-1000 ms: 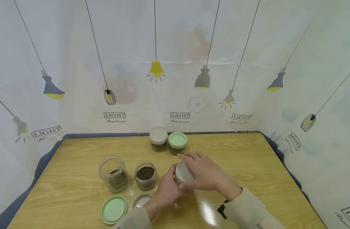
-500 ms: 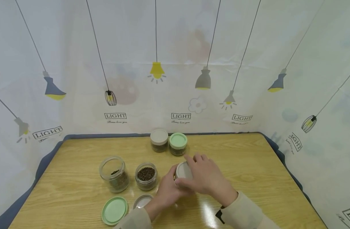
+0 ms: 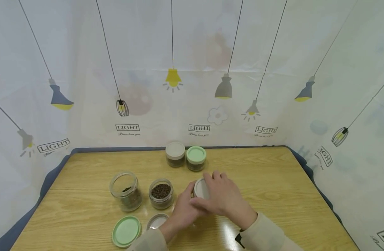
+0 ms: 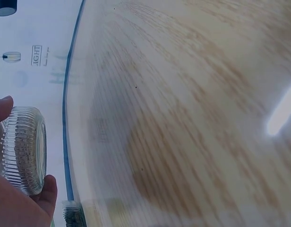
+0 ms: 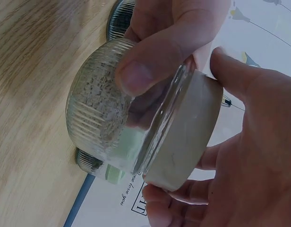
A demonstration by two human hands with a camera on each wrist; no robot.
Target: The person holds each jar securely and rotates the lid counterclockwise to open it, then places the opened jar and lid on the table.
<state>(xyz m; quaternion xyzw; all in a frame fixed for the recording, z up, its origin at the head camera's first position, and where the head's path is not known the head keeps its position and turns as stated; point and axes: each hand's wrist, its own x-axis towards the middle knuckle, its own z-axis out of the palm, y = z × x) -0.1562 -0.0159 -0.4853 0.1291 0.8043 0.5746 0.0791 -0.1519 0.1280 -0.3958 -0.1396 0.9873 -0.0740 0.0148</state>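
Observation:
A ribbed glass jar point(image 5: 96, 99) with pale, grainy contents is held tilted above the table. My left hand point(image 3: 183, 209) grips its glass body, thumb along the side in the right wrist view. The off-white lid point(image 5: 185, 135) sits at the jar's mouth, and my right hand point(image 3: 225, 195) curls its fingers and thumb round the lid's rim. In the head view both hands cover most of the jar. Left of them stand two lidless jars: a small jar point(image 3: 161, 195) of dark brown beans and a taller jar point(image 3: 130, 200) with some dark contents.
A green lid point(image 3: 126, 231) and a pale lid point(image 3: 157, 220) lie at the front left, the latter partly behind the left forearm. Two lidded jars, one with an off-white lid point(image 3: 175, 150) and one with a green lid point(image 3: 196, 154), stand at the table's back edge.
My right hand has turned on the lid, its fingers and forearm shifting round while the left hand keeps hold of the jar. The view has shifted slightly.

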